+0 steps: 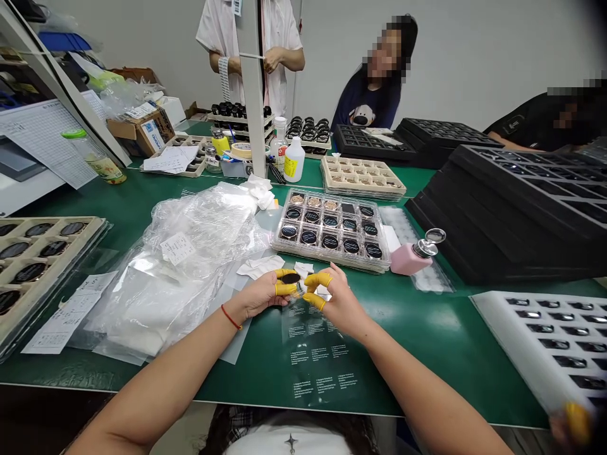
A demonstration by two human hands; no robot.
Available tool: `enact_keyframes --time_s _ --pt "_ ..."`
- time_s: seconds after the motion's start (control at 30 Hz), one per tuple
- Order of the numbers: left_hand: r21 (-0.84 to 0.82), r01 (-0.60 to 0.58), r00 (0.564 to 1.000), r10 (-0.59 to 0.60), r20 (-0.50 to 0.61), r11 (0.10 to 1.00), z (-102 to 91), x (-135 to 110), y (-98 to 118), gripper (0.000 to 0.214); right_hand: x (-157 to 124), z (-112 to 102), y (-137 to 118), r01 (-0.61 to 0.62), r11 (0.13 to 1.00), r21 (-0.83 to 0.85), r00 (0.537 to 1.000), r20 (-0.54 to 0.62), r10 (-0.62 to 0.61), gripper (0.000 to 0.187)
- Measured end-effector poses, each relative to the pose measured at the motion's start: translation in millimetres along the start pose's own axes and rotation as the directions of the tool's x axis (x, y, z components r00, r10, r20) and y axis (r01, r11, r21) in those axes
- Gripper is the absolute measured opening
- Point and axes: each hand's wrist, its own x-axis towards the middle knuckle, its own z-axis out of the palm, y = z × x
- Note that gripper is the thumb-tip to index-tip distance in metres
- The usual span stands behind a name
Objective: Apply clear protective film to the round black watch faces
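Note:
My left hand (265, 296), in yellow finger cots, pinches a round black-faced watch head (290, 278) by its edge. Close to its right side is my right hand (332, 297), thumb and forefinger also in yellow cots, their tips apart with nothing visible between them. Below both hands a clear sheet of printed labels (313, 360) lies on the green table (237, 379). Just beyond is a clear plastic tray (332, 253) of watch heads, most covered by dark printed film. White wipes (260, 266) lie beside my left hand.
Crumpled plastic bags (190, 253) cover the left side. A pink pump bottle (413, 256) stands right of the tray. Black foam trays (512, 215) and a white foam tray (535, 335) occupy the right; a beige tray (102, 230) sits far left. Several people are across the table.

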Motion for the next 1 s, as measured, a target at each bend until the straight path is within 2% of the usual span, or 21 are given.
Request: enact_keyframes --time_s 0.23,0.33,0.4,0.5,0.6,0.77,1.0 --pt "0.194 -0.182 0.977 0.200 -0.078 0.964 4.4 0.9 -1.1 0.055 -0.3 1.1 -1.0 -0.007 0.998 0.063 1.000 -0.009 0.007 0.001" --pt "0.326 -0.284 0.940 0.328 -0.089 0.902 9.6 0.3 -3.8 0.050 2.0 -9.3 -0.9 -0.030 0.983 0.182 0.998 -0.041 0.038 0.005" --pt "0.396 -0.323 0.922 0.380 -0.072 0.859 13.7 -0.9 -5.9 0.046 4.4 -16.8 0.3 -0.098 0.947 0.306 0.989 -0.075 0.127 0.008" --pt "0.451 -0.341 0.924 0.383 -0.002 0.825 19.3 -2.6 -9.2 0.045 7.1 -19.2 3.5 -0.242 0.859 0.450 0.955 -0.044 0.292 0.011" --pt "0.464 -0.362 0.925 0.373 0.072 0.809 22.5 -3.1 -11.4 0.045 7.9 -10.0 5.8 -0.346 0.787 0.510 0.927 0.054 0.372 0.012" --pt "0.459 -0.367 0.928 0.354 0.119 0.809 23.5 -3.5 -11.9 0.046 8.7 3.0 4.5 -0.363 0.769 0.526 0.927 0.121 0.355 0.015" --pt "0.428 -0.365 0.929 0.350 0.117 0.827 23.6 -5.7 -12.5 0.044 8.9 1.3 2.9 -0.393 0.764 0.512 0.914 0.131 0.383 0.015"
